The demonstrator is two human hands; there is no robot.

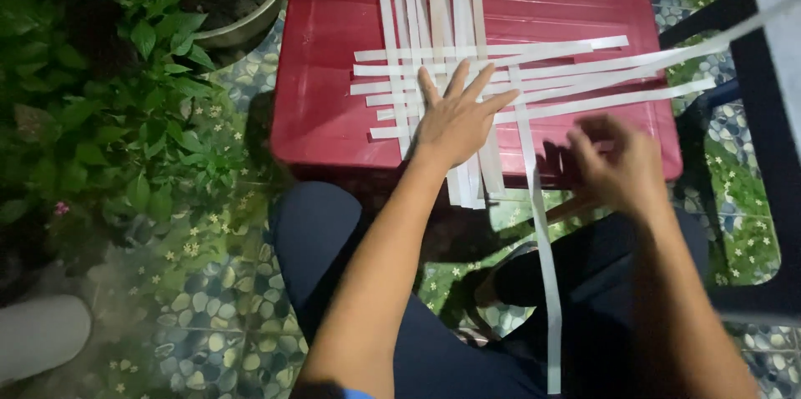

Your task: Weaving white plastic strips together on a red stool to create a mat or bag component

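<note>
- Left hand (457,119): open, fingers spread, palm flat on the crossing of the white strips (501,73) at centre frame; the pressure appears to hold the woven part from shifting.
- Right hand (616,164): blurred at right of centre, fingers curled near the table's front edge; whether it grips a strip cannot be told.
- Forearms: both reach forward from the lower frame over the knees.
- Strips: long ones run top to bottom, shorter ones cross them left to right, interlaced on the red table (325,73); one hangs down past the edge toward the lower frame.
- Plants (108,98): fill the upper left.
- Chair (763,140): dark, at the right edge.
</note>
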